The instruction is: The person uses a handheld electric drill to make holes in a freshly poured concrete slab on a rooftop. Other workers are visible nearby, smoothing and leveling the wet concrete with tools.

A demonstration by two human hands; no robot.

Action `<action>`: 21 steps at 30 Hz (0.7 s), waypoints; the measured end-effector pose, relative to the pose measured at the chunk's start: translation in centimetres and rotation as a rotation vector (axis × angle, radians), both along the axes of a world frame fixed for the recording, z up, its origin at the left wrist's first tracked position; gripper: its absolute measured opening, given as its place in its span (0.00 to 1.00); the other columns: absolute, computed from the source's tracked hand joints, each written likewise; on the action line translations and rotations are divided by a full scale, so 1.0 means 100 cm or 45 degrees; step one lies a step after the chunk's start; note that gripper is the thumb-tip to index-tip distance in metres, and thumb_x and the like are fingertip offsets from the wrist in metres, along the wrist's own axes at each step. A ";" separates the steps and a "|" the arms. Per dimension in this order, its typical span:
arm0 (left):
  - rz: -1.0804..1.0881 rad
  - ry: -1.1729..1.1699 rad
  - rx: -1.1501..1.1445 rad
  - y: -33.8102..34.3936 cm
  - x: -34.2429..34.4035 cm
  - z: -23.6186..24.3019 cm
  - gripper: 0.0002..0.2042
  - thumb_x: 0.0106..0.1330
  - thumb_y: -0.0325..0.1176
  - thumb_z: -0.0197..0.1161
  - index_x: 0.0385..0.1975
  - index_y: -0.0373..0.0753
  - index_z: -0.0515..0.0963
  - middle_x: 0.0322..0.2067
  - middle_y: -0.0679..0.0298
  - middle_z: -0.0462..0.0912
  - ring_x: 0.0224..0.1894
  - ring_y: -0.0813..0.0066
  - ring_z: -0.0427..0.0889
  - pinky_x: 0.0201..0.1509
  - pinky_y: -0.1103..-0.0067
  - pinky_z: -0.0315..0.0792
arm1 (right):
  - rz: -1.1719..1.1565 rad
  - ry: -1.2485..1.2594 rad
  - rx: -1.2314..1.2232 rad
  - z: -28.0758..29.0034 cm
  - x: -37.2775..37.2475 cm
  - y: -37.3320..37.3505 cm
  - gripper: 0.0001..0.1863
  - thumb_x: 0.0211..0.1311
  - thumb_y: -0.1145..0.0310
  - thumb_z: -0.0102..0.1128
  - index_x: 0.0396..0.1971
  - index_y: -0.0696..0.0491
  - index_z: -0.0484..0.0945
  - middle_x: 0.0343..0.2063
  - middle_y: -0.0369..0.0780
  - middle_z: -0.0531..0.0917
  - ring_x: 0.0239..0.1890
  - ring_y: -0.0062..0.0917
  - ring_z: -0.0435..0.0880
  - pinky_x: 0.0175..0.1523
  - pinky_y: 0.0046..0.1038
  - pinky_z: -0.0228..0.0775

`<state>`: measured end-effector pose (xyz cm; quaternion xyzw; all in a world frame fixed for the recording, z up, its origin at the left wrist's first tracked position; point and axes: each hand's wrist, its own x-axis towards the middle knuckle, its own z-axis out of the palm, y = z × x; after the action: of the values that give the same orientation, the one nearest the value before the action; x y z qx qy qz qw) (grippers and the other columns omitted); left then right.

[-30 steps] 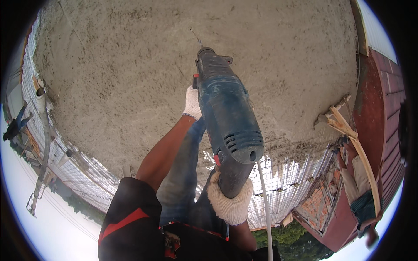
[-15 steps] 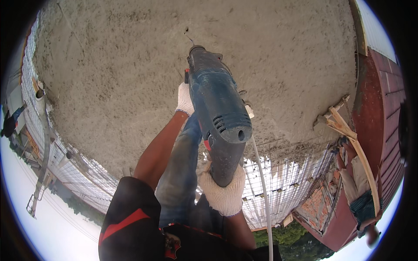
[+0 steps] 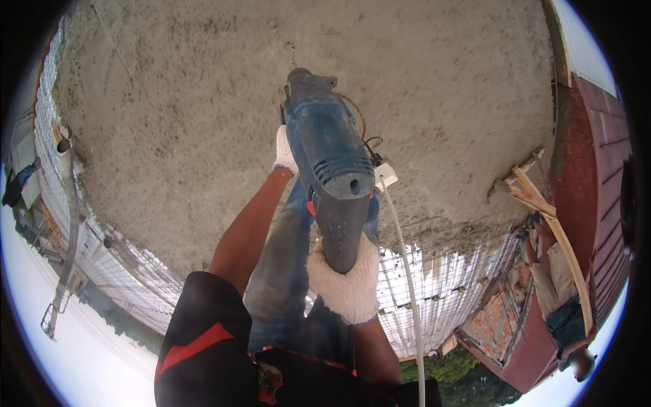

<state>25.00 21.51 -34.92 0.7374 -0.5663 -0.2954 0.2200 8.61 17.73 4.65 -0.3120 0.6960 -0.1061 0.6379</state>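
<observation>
Right fingers (image 3: 368, 258) around drill handle (image 3: 340, 230)

- Left hand (image 3: 287, 146): an off-white knitted work glove (image 3: 285, 156), its short cuff (image 3: 287, 168) edged with a thin blue line.
- Right hand (image 3: 347, 275): a matching cream glove (image 3: 349, 288) with fine ribs in the knit and a bluish edge at the wrist.
- Forearms bare between glove and sleeve.
- Left sleeve (image 3: 193, 373): short, black, wide at the opening, crossed by a bright red angular stripe (image 3: 200, 346) that tapers to a point.
- Shirt (image 3: 308, 388): black, with narrow red trim showing along its edge.
- Emblem (image 3: 269, 382) on the shirt: greyish tan with red bordering, perhaps a crest, though too blurred to tell.
- Jeans (image 3: 279, 271): faded blue denim, scuffed and brownish in patches.
</observation>
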 end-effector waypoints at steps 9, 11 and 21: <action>0.258 0.697 0.272 -0.015 -0.011 0.033 0.12 0.63 0.38 0.65 0.28 0.33 0.81 0.26 0.47 0.83 0.32 0.43 0.81 0.35 0.59 0.72 | -0.088 0.063 0.122 0.003 -0.010 -0.006 0.12 0.60 0.73 0.66 0.44 0.59 0.83 0.26 0.39 0.86 0.30 0.20 0.85 0.38 0.28 0.77; 0.284 0.793 0.265 -0.018 -0.011 0.036 0.12 0.63 0.38 0.65 0.27 0.32 0.81 0.26 0.47 0.83 0.31 0.43 0.81 0.34 0.60 0.72 | -0.086 0.071 0.113 0.004 -0.011 -0.005 0.12 0.60 0.74 0.66 0.43 0.59 0.83 0.26 0.39 0.86 0.30 0.20 0.85 0.39 0.28 0.77; 0.123 0.421 0.359 -0.013 -0.012 0.035 0.09 0.67 0.35 0.62 0.31 0.35 0.82 0.28 0.50 0.85 0.32 0.49 0.83 0.35 0.63 0.72 | -0.061 -0.071 0.095 0.003 -0.014 -0.001 0.15 0.61 0.71 0.65 0.47 0.56 0.79 0.19 0.38 0.82 0.20 0.21 0.83 0.26 0.28 0.75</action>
<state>23.83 20.22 -31.44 0.7285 -0.4397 -0.4777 0.2186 7.26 17.63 4.99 -0.2681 0.6887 -0.1040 0.6656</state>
